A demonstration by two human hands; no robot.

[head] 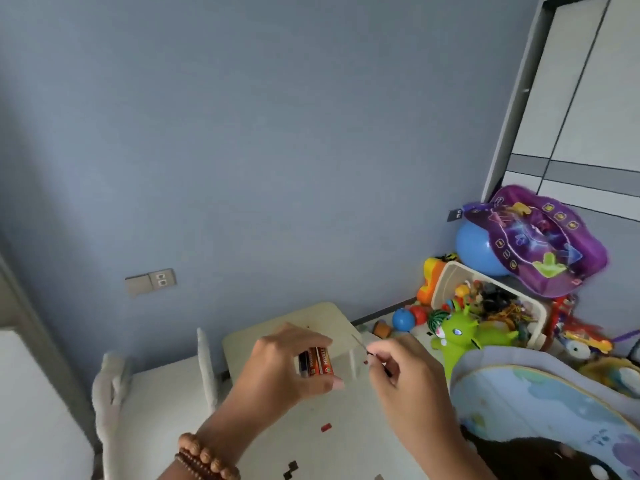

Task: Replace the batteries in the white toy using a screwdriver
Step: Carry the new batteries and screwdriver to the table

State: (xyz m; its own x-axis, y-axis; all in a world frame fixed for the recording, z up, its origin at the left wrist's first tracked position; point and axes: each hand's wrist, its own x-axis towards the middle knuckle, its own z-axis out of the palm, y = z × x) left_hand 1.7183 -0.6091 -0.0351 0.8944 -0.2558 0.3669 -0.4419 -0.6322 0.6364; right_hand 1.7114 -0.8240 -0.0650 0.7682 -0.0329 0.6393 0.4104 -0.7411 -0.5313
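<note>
Left hand [287,365]: in front of the beige stool [249,344], fingers and thumb curled round a small bundle of batteries [320,362], orange-red and dark, held upright. Two bead bracelets [204,459] on that wrist.

Right hand [408,372]: at the stool's right corner, fingertips pinching a thin screwdriver [360,344], shaft slanting up and left toward the stool. Hands apart, not touching, with the stool's corner showing in the gap.

White toy: not made out in this view.

White table [346,445]: below both hands, nearer the camera than the stool. On it, a small red piece [326,427] and some dark bits [290,468], well in front of the stool.

Pale chair [110,393]: left of the stool, against the table.

Wall socket [161,278]: above and left of the stool, on the blue-grey wall.

Right of the stool, on the floor: small blue ball [403,320], green toy animal [460,334], tipped white bin [446,275] full of mixed toys. Farther right and higher: large blue ball [481,251] under a purple mat [540,240].

Light-blue padded mat [554,403]: right of the stool, just beside the right hand.
</note>
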